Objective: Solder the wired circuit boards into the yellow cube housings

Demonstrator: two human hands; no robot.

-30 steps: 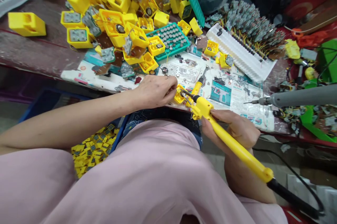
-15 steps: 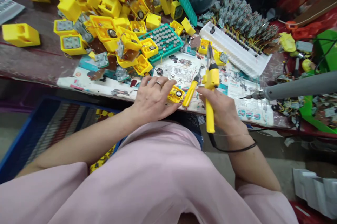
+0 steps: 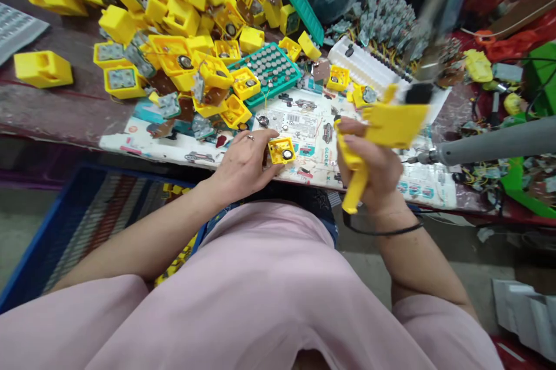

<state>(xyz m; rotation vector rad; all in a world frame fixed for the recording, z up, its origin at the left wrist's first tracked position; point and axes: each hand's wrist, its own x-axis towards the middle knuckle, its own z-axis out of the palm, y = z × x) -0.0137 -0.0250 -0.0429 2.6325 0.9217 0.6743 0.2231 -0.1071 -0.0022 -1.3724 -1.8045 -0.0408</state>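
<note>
My left hand [image 3: 245,161] rests at the table's front edge, thumb and forefinger around the left side of a small open yellow plastic housing [image 3: 278,145]. A round metal-rimmed part and wires sit inside the housing. My right hand [image 3: 376,167] is closed around a yellow soldering gun [image 3: 395,125], raised over the table and blurred by motion. Its metal front end points up and away to the right, and a black cord hangs below. A second yellow handle [image 3: 345,147] shows at the left of my right fingers; its kind is unclear.
Yellow housings [image 3: 178,14] are heaped at the back left. Behind my hands lie a green tray [image 3: 278,72] of round metal parts and a white foam strip [image 3: 360,66] with wired pieces. A grey electric screwdriver [image 3: 490,141] juts in from the right. A blue crate [image 3: 41,242] stands below left.
The soldering gun has swung up and right in my right hand. The yellow-handled tool no longer lies beside the housing. My left hand and the housing have shifted slightly left.
</note>
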